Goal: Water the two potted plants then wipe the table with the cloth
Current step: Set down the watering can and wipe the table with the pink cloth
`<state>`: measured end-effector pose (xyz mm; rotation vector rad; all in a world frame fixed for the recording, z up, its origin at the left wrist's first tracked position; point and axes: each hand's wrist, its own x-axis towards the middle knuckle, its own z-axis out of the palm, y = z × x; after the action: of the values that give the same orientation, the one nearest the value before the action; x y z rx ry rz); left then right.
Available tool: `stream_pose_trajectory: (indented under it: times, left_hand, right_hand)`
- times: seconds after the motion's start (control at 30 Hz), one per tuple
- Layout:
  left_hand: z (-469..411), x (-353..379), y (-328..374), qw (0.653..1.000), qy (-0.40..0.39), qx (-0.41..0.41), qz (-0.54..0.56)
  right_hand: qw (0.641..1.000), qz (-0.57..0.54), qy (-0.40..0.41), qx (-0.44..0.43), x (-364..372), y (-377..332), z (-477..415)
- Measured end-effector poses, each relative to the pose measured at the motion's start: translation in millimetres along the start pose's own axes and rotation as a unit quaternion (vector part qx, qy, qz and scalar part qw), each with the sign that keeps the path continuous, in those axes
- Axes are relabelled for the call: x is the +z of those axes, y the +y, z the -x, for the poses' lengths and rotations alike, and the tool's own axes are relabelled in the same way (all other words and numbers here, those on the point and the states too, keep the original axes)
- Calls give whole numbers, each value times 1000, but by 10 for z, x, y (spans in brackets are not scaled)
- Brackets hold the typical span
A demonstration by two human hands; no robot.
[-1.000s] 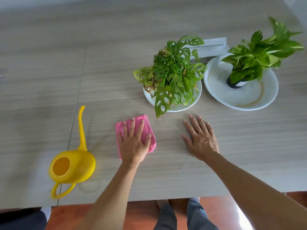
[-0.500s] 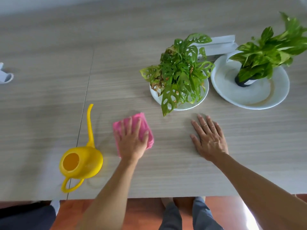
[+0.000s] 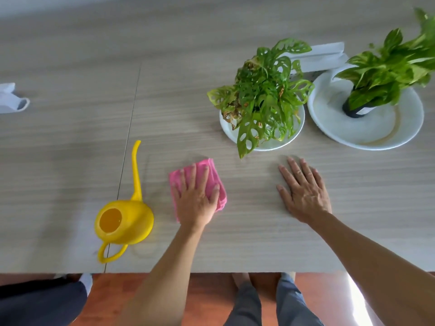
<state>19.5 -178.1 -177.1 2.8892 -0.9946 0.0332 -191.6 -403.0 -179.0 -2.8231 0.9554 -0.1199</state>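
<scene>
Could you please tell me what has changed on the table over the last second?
The left hand, pressing flat on the pink cloth, slid it slightly left, toward the yellow watering can. Nothing was picked up or released. The right hand stayed flat on the table; the can and both potted plants did not move.

The cloth (image 3: 213, 174) lies on the table (image 3: 70, 55) near the front edge, under the flat left hand (image 3: 196, 198). Just left of it stands the watering can (image 3: 124, 223), its spout pointing away. The right hand (image 3: 303, 191) lies flat on the table to the cloth's right. Behind the hands, the left plant (image 3: 263, 95) stands on the left plate (image 3: 270, 144). Beside it, the right plant (image 3: 386, 69) stands on the right plate (image 3: 367, 132). A box (image 3: 322, 55) lies behind both.
</scene>
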Motion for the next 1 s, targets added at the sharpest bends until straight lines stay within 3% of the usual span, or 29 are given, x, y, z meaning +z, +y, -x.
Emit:
stream_pose_trajectory:
  times: [0.1,0.2,0.33,0.43,0.53,0.67,0.8,0.93,1.0]
  left_hand:
    - [705,-73,107,1000,-5,-5,11]
    - [1141,-54,663,992,-35,110,51]
    - [505,69,933,981,-50,184,40]
    - [56,97,583,995,-35,93,9]
    - [276,50,504,1000,-4,11,17]
    - [637,48,1095,994,-44,91,33]
    - [-34,90,1225,988,-53,134,50]
    - [-277,91,712,1000,-10,-19,13]
    - [41,28,709,999,7,-45,18]
  right_hand:
    - [1000,-5,-2,7,-12,-7,0]
    - [1000,0,-5,4,-2,-2,1]
    - [1000,8,-12,-3,2,-1,2]
    - [1000,4,-17,-6,-10,9,-8]
    - [1000,-12,-11,-11,-18,42,-9]
    - [998,-61,9,-19,-12,98,7]
    - [998,-58,19,-17,-74,268,78]
    - [1000,-25,9,-7,-140,547,169]
    - [1000,-18,2,4,-137,662,210]
